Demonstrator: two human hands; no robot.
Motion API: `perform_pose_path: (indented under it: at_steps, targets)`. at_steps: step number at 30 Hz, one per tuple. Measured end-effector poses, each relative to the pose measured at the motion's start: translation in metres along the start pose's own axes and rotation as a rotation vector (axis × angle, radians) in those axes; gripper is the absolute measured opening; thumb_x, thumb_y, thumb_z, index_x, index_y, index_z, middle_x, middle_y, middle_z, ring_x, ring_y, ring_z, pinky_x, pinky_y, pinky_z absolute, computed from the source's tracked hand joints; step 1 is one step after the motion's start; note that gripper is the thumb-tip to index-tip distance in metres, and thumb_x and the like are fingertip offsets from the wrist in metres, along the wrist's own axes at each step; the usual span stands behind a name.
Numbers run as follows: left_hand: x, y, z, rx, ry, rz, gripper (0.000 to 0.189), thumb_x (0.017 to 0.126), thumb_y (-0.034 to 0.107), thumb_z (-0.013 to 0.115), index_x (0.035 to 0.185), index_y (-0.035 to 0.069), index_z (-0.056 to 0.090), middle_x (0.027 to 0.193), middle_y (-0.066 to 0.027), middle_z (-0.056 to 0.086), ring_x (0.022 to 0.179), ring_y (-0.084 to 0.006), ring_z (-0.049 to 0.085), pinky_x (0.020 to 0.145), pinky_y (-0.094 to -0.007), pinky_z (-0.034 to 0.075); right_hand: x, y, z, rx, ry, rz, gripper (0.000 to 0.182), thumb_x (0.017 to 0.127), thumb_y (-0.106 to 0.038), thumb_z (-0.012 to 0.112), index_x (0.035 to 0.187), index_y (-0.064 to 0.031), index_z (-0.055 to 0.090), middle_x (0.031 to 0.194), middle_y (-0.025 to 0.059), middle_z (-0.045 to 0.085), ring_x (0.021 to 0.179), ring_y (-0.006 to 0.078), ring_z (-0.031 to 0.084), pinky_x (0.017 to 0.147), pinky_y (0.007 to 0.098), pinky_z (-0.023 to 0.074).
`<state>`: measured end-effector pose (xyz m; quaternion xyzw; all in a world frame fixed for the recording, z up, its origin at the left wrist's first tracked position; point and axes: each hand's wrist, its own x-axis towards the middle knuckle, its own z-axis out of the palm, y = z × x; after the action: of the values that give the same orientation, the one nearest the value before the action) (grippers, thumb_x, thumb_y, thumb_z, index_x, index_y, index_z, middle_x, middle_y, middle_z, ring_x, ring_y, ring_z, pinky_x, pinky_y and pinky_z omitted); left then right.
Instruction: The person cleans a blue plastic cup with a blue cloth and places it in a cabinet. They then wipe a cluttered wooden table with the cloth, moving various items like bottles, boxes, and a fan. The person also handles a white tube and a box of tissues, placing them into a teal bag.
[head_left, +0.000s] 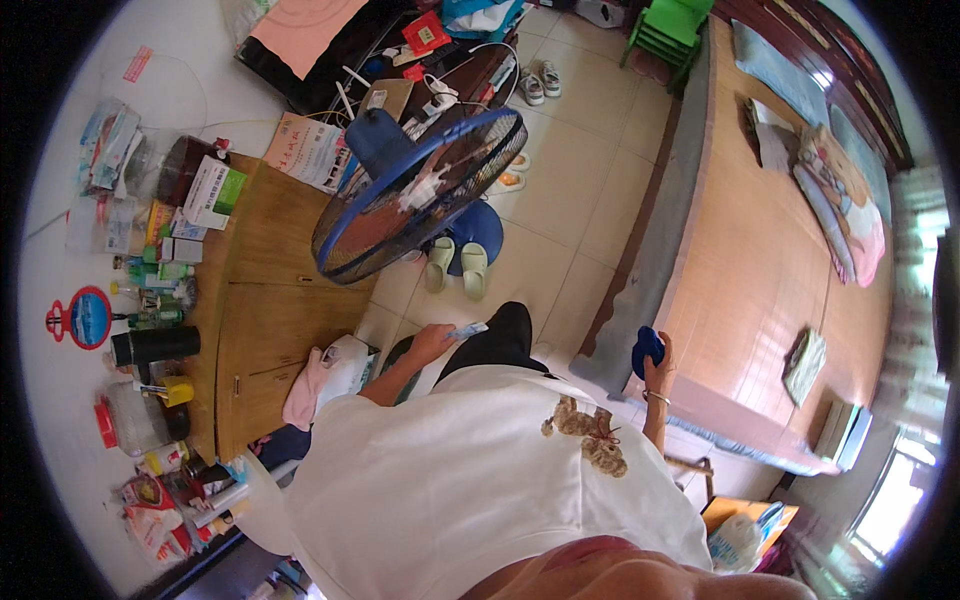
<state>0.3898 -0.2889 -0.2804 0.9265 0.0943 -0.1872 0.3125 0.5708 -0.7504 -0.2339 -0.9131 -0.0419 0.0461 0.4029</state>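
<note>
My left hand (429, 346) is at the left of my body, its fingers closed around a small, flat, pale blue and white item (468, 331). I cannot tell what that item is. Over by the bed's near corner, my right hand (661, 366) grips a dark blue object (646, 351), perhaps of soft fabric. A bracelet sits on the right wrist. Beside that hand lies the bed (742, 247) with its tan mat. Ahead of my left hand, a pair of pale green slippers (458, 268) rests near the round blue base (480, 229) of a standing fan.
The blue-rimmed fan (420, 195) rises ahead, leaning over the floor. A wooden cabinet (289, 300) at left bears bottles, boxes and a black flask (156, 345). Folded bedding (844, 199) and a folded cloth (805, 366) lie on the bed. Stacked green stools (670, 37) and sneakers (541, 81) stand farther off.
</note>
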Motion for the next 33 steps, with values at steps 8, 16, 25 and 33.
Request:
perform_pose_path:
  at_steps: [8, 16, 25, 33]
  targets:
    - [0.084, -0.025, 0.032, -0.195, 0.084, -0.196, 0.025, 0.081, 0.025, 0.053, 0.098, 0.01, 0.061, 0.086, -0.0152, 0.063, 0.08, -0.0341, 0.059, 0.071, -0.0438, 0.046, 0.187, -0.018, 0.022, 0.08, -0.199, -0.126, 0.059, 0.067, 0.006, 0.053, 0.124, -0.0104, 0.045, 0.118, 0.0142, 0.053, 0.108, 0.0321, 0.052, 0.093, 0.0383, 0.041]
    - [0.206, 0.039, -0.01, -0.234, -0.003, -0.348, 0.022, 0.084, 0.023, 0.052, 0.096, 0.005, 0.058, 0.071, -0.0155, 0.061, 0.066, -0.0314, 0.06, 0.061, -0.0391, 0.045, 0.38, -0.071, 0.023, -0.011, -0.322, -0.275, 0.053, 0.067, 0.002, 0.056, 0.119, -0.0064, 0.048, 0.112, 0.0139, 0.056, 0.105, 0.0296, 0.055, 0.09, 0.035, 0.0424]
    - [0.273, 0.075, 0.022, -0.332, 0.278, -0.567, 0.024, 0.085, 0.022, 0.049, 0.096, 0.003, 0.059, 0.073, -0.0169, 0.06, 0.069, -0.0318, 0.061, 0.061, -0.0401, 0.046, 0.584, -0.145, 0.077, 0.043, -0.597, -0.398, 0.051, 0.071, 0.0, 0.058, 0.12, -0.0093, 0.049, 0.115, 0.0142, 0.056, 0.103, 0.0282, 0.056, 0.086, 0.0362, 0.0447]
    - [0.39, 0.171, -0.021, -0.556, 0.669, -0.709, 0.02, 0.082, 0.022, 0.055, 0.091, 0.004, 0.058, 0.08, -0.0212, 0.061, 0.079, -0.0395, 0.059, 0.065, -0.0431, 0.045, 0.747, -0.252, 0.157, 0.149, -0.898, -0.631, 0.048, 0.072, 0.0, 0.06, 0.119, -0.0096, 0.05, 0.116, 0.0118, 0.056, 0.105, 0.0283, 0.055, 0.089, 0.035, 0.0426]
